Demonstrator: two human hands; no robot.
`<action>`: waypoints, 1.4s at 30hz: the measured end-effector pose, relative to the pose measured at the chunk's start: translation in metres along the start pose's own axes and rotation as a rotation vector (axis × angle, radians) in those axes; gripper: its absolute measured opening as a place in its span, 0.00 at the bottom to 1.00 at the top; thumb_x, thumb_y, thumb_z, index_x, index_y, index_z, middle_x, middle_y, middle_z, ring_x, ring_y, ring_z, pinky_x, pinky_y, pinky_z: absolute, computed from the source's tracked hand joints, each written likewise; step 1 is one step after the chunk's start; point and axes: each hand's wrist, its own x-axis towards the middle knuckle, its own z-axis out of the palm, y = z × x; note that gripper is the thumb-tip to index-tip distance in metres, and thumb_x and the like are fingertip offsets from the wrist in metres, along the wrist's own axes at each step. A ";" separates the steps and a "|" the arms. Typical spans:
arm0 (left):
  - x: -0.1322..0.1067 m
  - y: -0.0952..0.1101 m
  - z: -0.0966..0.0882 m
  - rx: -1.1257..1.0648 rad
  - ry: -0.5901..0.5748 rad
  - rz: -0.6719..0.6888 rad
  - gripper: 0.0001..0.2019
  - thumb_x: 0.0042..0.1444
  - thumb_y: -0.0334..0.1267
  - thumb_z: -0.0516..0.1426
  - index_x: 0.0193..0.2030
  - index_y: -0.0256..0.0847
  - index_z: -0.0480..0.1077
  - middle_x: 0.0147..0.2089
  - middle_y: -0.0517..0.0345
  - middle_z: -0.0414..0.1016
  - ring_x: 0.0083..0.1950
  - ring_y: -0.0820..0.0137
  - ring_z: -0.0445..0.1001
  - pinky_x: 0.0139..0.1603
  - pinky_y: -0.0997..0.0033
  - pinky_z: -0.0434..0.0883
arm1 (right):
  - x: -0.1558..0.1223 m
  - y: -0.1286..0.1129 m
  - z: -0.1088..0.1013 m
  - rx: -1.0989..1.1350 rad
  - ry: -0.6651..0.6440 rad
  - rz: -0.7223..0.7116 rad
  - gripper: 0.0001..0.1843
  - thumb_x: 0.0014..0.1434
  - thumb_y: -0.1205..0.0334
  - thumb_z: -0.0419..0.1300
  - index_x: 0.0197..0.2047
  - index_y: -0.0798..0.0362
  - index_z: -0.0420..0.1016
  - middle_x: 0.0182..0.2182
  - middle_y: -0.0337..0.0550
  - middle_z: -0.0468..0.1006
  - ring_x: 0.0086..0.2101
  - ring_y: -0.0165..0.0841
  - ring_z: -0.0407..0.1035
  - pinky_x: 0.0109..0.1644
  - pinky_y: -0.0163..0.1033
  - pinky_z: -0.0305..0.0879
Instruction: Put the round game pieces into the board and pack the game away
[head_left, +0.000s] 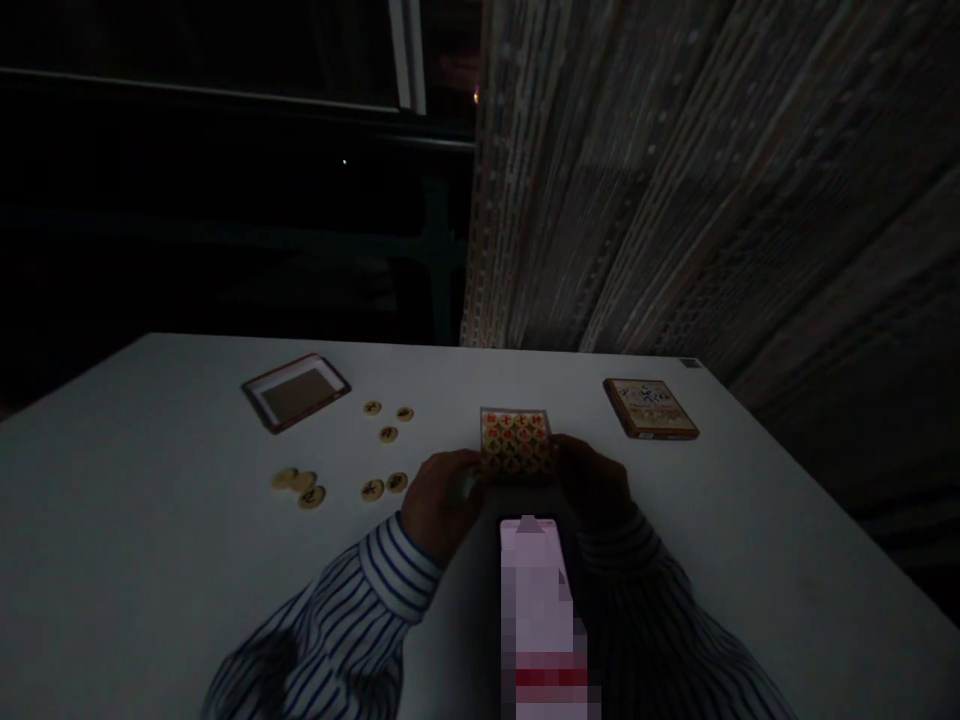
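A small clear tray (515, 412) is packed with rows of round Chinese chess pieces (517, 437), marked in red toward the back and dark toward the front. At its left side, my left hand (444, 500) has its fingers closed on the edge. My right hand (596, 485) grips the opposite edge, its fingers dark in shadow. Several loose Chinese chess pieces (373, 489) lie left of my left hand, some with dark characters; a few more (304, 481) overlap farther left. The tray's near edge is partly hidden in shadow.
A lit phone (536, 600), its screen pixelated, lies between my forearms. An open shallow box part (275, 425) sits at the back left of the white table (150, 560). A printed box (651, 408) rests at the back right. Behind the table hangs a curtain (600, 180).
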 end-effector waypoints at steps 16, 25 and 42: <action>-0.006 -0.002 0.016 0.012 0.033 0.004 0.07 0.48 0.33 0.56 0.36 0.40 0.67 0.33 0.55 0.75 0.35 0.68 0.73 0.41 0.63 0.71 | -0.005 0.001 -0.001 -0.012 -0.010 -0.006 0.16 0.59 0.60 0.45 0.40 0.55 0.72 0.23 0.42 0.76 0.21 0.27 0.68 0.24 0.30 0.62; -0.005 0.001 0.011 -0.038 -0.029 -0.041 0.08 0.49 0.34 0.55 0.37 0.40 0.67 0.34 0.54 0.75 0.37 0.67 0.73 0.39 0.62 0.71 | -0.004 0.006 0.000 0.044 -0.027 -0.039 0.15 0.59 0.59 0.46 0.41 0.51 0.71 0.24 0.40 0.76 0.20 0.28 0.67 0.22 0.32 0.61; -0.006 -0.001 0.004 0.011 0.041 -0.005 0.10 0.48 0.34 0.56 0.40 0.39 0.67 0.36 0.53 0.75 0.38 0.68 0.74 0.39 0.65 0.73 | -0.002 0.010 -0.002 0.120 -0.005 -0.062 0.16 0.58 0.59 0.46 0.41 0.55 0.71 0.27 0.44 0.77 0.25 0.30 0.70 0.31 0.35 0.67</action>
